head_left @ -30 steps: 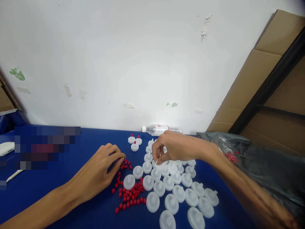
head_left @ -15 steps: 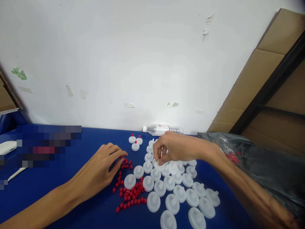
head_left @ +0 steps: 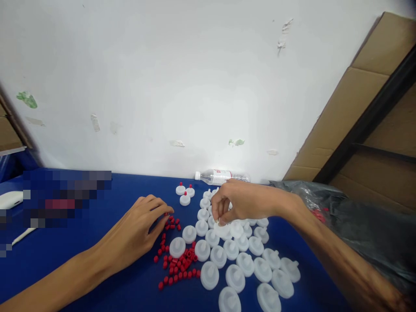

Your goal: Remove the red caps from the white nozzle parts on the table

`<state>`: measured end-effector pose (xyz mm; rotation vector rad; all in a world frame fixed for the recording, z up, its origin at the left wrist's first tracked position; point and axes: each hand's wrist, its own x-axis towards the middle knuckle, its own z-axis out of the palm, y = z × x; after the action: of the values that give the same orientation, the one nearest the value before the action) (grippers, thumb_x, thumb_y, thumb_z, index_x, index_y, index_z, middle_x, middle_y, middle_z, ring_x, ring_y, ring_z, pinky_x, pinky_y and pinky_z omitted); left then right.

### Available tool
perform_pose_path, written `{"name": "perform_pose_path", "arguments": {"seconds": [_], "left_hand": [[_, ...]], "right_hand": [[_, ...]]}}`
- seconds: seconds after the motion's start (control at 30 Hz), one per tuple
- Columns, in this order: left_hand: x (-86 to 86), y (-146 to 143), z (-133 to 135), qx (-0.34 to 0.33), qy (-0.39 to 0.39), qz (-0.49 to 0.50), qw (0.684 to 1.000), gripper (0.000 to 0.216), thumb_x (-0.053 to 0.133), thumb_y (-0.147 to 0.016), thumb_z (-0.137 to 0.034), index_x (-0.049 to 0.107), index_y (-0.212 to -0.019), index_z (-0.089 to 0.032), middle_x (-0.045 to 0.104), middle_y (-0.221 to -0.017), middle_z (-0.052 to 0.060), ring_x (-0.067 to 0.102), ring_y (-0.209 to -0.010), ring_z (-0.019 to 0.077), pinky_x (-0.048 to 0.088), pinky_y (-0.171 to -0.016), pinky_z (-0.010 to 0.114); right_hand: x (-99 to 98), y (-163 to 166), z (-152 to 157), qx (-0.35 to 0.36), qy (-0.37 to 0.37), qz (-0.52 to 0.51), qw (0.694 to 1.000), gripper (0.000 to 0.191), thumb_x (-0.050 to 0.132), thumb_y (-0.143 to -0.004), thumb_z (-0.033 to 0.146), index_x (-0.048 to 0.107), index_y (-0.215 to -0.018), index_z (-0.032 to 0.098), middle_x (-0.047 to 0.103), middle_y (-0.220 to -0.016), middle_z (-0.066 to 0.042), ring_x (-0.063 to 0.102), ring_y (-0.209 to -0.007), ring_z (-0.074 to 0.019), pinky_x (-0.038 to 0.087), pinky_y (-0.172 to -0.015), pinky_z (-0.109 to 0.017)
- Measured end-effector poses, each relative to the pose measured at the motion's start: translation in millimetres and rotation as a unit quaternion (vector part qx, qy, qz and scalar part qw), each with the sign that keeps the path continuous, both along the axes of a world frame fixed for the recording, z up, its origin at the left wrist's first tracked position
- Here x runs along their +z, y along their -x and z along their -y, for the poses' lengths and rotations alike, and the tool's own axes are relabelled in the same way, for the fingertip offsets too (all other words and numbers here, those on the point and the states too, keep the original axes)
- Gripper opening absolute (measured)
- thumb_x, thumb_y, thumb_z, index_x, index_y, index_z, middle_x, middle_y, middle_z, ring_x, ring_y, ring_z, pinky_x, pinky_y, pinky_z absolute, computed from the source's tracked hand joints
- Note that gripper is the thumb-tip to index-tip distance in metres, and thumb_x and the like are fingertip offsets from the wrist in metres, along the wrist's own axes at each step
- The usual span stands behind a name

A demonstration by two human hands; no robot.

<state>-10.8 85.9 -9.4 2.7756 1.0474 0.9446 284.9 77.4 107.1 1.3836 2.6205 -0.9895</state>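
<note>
Several white round plastic discs, each with a short stem, lie spread on the blue table. A heap of small red caps sits left of them. My right hand hovers over the discs, its fingertips pinched on one white disc. My left hand rests on the table with its fingers curled and their tips pressed on a small red cap at the heap's far edge. Three discs with red caps fitted stand apart farther back.
A clear plastic bottle lies by the white wall. A black plastic bag holding more red caps fills the right side, with cardboard behind it. A white object sits at the far left edge.
My right hand's fingers have shifted slightly right and down onto the disc. My left hand has barely moved.
</note>
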Motion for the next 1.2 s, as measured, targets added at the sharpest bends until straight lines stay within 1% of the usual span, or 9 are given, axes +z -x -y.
{"name": "perform_pose_path", "arguments": {"seconds": [0.27, 0.4, 0.47, 0.57, 0.63, 0.73, 0.83, 1.03, 1.2], "left_hand": [[-1.9, 0.9, -1.3, 0.003, -0.007, -0.006, 1.0, 0.021, 0.05, -0.107, -0.022, 0.069, -0.114, -0.026, 0.072, -0.107, 0.002, 0.063, -0.097, 0.0229, 0.048, -0.086, 0.042], [-4.2, 1.8, -4.0, 0.004, -0.016, -0.008, 1.0, 0.022, 0.049, -0.108, -0.022, 0.07, -0.113, -0.024, 0.073, -0.104, 0.003, 0.064, -0.095, 0.0217, 0.047, -0.087, 0.041], [-4.8, 2.2, -5.3, 0.002, -0.019, -0.01, 1.0, 0.021, 0.05, -0.108, -0.023, 0.071, -0.11, -0.024, 0.073, -0.101, 0.002, 0.063, -0.094, 0.0211, 0.045, -0.086, 0.04], [-5.4, 2.5, -6.7, -0.004, -0.026, -0.015, 1.0, 0.022, 0.05, -0.11, -0.027, 0.073, -0.108, -0.026, 0.073, -0.102, 0.002, 0.06, -0.099, 0.022, 0.045, -0.086, 0.039], [-6.5, 2.9, -7.7, -0.006, -0.031, -0.017, 0.999, 0.025, 0.049, -0.111, -0.029, 0.074, -0.111, -0.027, 0.072, -0.105, 0.002, 0.058, -0.102, 0.0223, 0.045, -0.087, 0.038], [-10.2, 3.8, -10.1, -0.001, -0.036, -0.019, 0.999, 0.03, 0.045, -0.112, -0.03, 0.075, -0.113, -0.028, 0.072, -0.105, 0.003, 0.058, -0.099, 0.0223, 0.046, -0.085, 0.037], [-15.1, 5.2, -13.7, 0.006, -0.036, -0.023, 0.999, 0.03, 0.044, -0.112, -0.029, 0.074, -0.114, -0.027, 0.073, -0.106, 0.003, 0.06, -0.101, 0.0228, 0.046, -0.087, 0.038], [-21.1, 8.9, -20.6, 0.006, -0.024, -0.037, 0.999, 0.029, 0.045, -0.111, -0.026, 0.074, -0.11, -0.026, 0.077, -0.104, 0.002, 0.063, -0.1, 0.023, 0.045, -0.084, 0.039], [-19.5, 8.7, -19.3, 0.008, -0.017, -0.034, 0.999, 0.025, 0.049, -0.11, -0.028, 0.074, -0.109, -0.028, 0.076, -0.105, 0.001, 0.065, -0.1, 0.0215, 0.046, -0.086, 0.038]], "right_hand": [[-0.7, -1.8, -0.6, 0.015, -0.017, 0.003, 1.0, 0.009, 0.084, -0.086, 0.02, 0.078, -0.094, 0.021, 0.082, -0.089, 0.0, 0.078, -0.086, -0.0168, 0.056, -0.074, -0.026], [-3.0, 1.8, -3.0, 0.007, -0.114, -0.02, 0.993, 0.018, 0.075, -0.096, 0.04, 0.079, -0.096, 0.022, 0.082, -0.094, -0.002, 0.075, -0.087, -0.0191, 0.054, -0.077, -0.031], [-9.4, 7.1, -5.4, -0.001, -0.176, -0.036, 0.984, 0.03, 0.062, -0.104, 0.049, 0.079, -0.104, 0.023, 0.081, -0.106, -0.005, 0.074, -0.098, -0.0226, 0.053, -0.085, -0.036], [-26.9, 17.7, -9.4, 0.008, -0.232, -0.05, 0.971, 0.044, 0.048, -0.109, 0.054, 0.072, -0.131, 0.024, 0.073, -0.134, -0.009, 0.065, -0.126, -0.0289, 0.047, -0.106, -0.045], [-40.8, 24.4, -11.7, 0.028, -0.24, -0.05, 0.969, 0.051, 0.04, -0.112, 0.054, 0.062, -0.147, 0.024, 0.063, -0.152, -0.01, 0.053, -0.144, -0.0301, 0.038, -0.119, -0.05], [-57.0, 31.2, -13.2, 0.045, -0.227, -0.038, 0.972, 0.058, 0.029, -0.114, 0.053, 0.047, -0.16, 0.022, 0.047, -0.166, -0.009, 0.037, -0.157, -0.0296, 0.025, -0.128, -0.054], [-63.2, 33.6, -13.0, 0.045, -0.221, -0.032, 0.974, 0.062, 0.025, -0.114, 0.053, 0.045, -0.161, 0.018, 0.044, -0.167, -0.01, 0.034, -0.158, -0.0305, 0.024, -0.129, -0.055], [-63.6, 33.8, -12.5, 0.054, -0.226, -0.042, 0.972, 0.061, 0.026, -0.114, 0.054, 0.054, -0.154, 0.019, 0.053, -0.161, -0.011, 0.042, -0.153, -0.0319, 0.027, -0.126, -0.058], [-56.7, 34.3, -12.5, 0.028, -0.264, -0.083, 0.961, 0.048, 0.038, -0.113, 0.049, 0.064, -0.143, 0.021, 0.067, -0.146, -0.011, 0.059, -0.137, -0.0289, 0.041, -0.116, -0.05]]}}
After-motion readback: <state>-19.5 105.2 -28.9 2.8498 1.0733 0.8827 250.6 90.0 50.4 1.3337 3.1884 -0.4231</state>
